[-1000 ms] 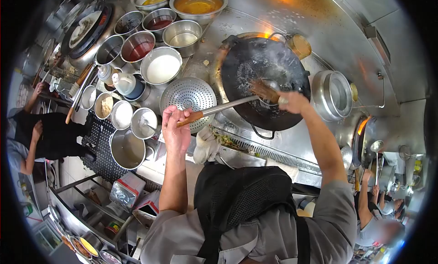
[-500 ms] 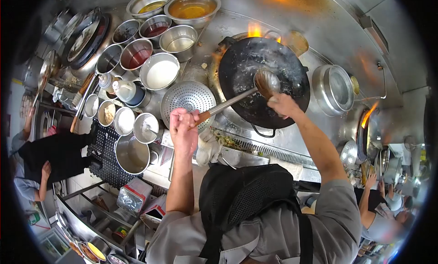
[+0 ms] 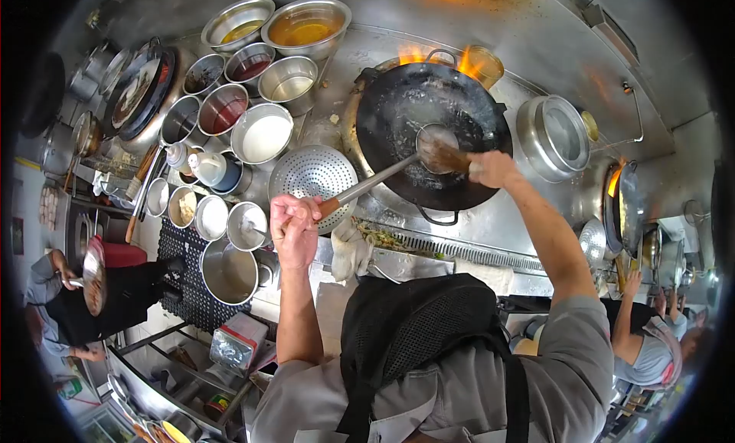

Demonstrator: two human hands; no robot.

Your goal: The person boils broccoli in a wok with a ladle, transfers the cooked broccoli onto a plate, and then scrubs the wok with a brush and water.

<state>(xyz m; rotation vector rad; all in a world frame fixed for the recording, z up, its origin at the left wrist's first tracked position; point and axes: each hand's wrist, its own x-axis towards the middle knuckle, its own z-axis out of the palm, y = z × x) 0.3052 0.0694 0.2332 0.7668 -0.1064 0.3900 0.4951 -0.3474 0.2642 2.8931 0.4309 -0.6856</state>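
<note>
My left hand (image 3: 294, 227) is closed round the wooden handle end of a long metal ladle (image 3: 380, 176). The ladle's bowl lies over the middle of a large black wok (image 3: 406, 102). In my right hand (image 3: 492, 170) is a brown bristle brush (image 3: 444, 153), its bristles at the ladle bowl. A little liquid shows on the wok's dark surface, and flames rise behind its far rim. Left of the wok sits a perforated round strainer (image 3: 314, 179), close to my left hand. A pale cloth (image 3: 351, 249) lies between my left hand and the wok.
Metal bowls of sauces and powders (image 3: 262, 133) stand at the left, with squeeze bottles (image 3: 207, 167) beside them. Stacked metal pots (image 3: 553, 137) are right of the wok. Another person at far left holds a pan (image 3: 94, 276); a person stands at far right (image 3: 643, 351).
The brush has swept about the ladle bowl, which has shifted within the wok. The wok's liquid looks less splashed. The person at far left now holds a pan.
</note>
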